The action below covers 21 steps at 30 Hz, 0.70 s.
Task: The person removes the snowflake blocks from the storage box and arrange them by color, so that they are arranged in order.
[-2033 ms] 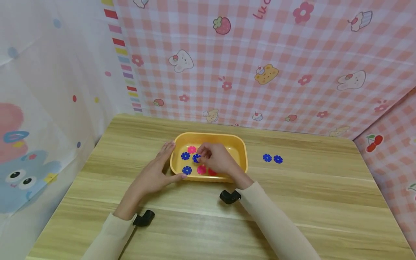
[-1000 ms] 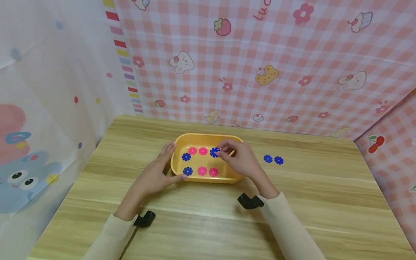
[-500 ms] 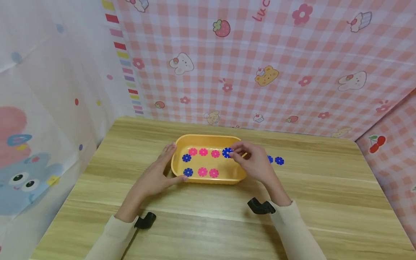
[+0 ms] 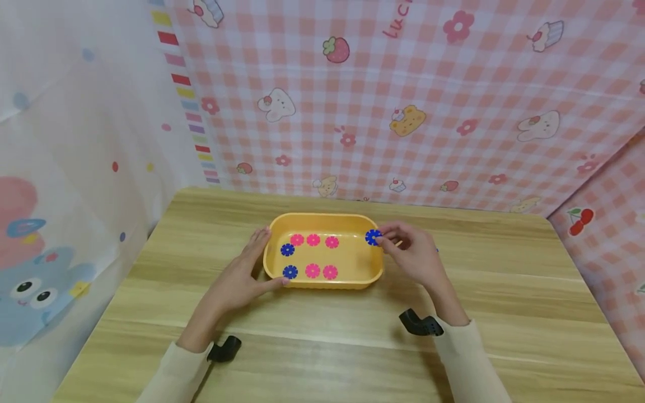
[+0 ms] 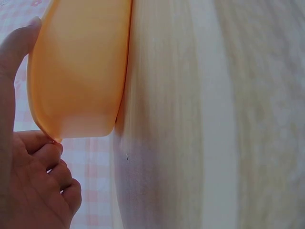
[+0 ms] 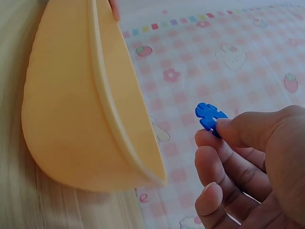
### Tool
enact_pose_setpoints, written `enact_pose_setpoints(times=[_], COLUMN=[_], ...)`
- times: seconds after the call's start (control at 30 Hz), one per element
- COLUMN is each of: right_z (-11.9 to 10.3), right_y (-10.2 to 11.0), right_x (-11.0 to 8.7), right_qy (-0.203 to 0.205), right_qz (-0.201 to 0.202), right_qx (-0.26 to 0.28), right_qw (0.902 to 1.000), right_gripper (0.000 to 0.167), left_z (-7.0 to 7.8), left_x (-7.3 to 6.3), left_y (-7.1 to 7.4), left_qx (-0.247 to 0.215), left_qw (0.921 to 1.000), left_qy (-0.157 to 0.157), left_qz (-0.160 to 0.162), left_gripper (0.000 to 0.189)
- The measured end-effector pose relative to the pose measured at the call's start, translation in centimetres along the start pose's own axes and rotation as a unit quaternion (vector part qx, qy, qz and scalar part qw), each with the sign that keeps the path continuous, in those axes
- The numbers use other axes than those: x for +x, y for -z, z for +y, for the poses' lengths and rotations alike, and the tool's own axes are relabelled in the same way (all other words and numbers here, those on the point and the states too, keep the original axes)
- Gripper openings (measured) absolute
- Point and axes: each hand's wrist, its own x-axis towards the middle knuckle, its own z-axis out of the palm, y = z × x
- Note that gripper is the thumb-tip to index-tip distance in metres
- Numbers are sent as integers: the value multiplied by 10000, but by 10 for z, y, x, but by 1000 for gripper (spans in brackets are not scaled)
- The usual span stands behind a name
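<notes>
right hand pinches a blue notched disc by the right end of the yellow tray

the right hand point(image 4: 415, 254) pinches a blue notched disc point(image 4: 373, 238) between thumb and index finger, its other fingers curled loosely beneath. from the head view the disc appears in front of the right end of the yellow tray point(image 4: 349, 256), toward the far corner; the right wrist view shows it raised and apart from the rim.

the left hand point(image 4: 237, 274) grips the tray's left end, with its thumb at the near rim and its fingers at the far left corner.

inside the tray, three pink discs point(image 4: 313, 239) lie in a row along the far side, and two near pink discs point(image 4: 321, 271) lie side by side toward the near wall. two loose blue discs point(image 4: 290, 272) are at the left, one nearer than the other. just right of the right hand, a sliver of blue point(image 4: 436, 250) shows, too small to make out.

the tray stands on a wooden table point(image 4: 322, 336). a pink checked cloth point(image 4: 373, 157) hangs behind it, and a white cloth point(image 4: 75, 112) hangs at the left.
</notes>
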Motion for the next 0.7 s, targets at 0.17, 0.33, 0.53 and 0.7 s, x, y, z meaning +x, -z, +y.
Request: enact_pose_setpoints(times=[0.17, 0.33, 0.53, 0.7], right_z=[11, 19, 26, 34], right_y=[10, 20, 32, 43], right_x=[-1, -3, -4, -5], right_qy=[-78, -163, -267, -392], right_qz=[143, 263, 350, 457], right_qx=[23, -37, -105, -225], right_qw=[9999, 9995, 9990, 9979], right_gripper=[14, 17, 23, 25], left_z=[-1, -1, 0, 1], left_x=[0, -1, -1, 0], left_y=[-1, -1, -1, -1], left_qx=[53, 65, 79, 89], left_qw=[10000, 10000, 10000, 10000], left_qy=[-39, -5, 26, 25], left_qz=[20, 17, -7, 3], left_gripper=[118, 118, 120, 120])
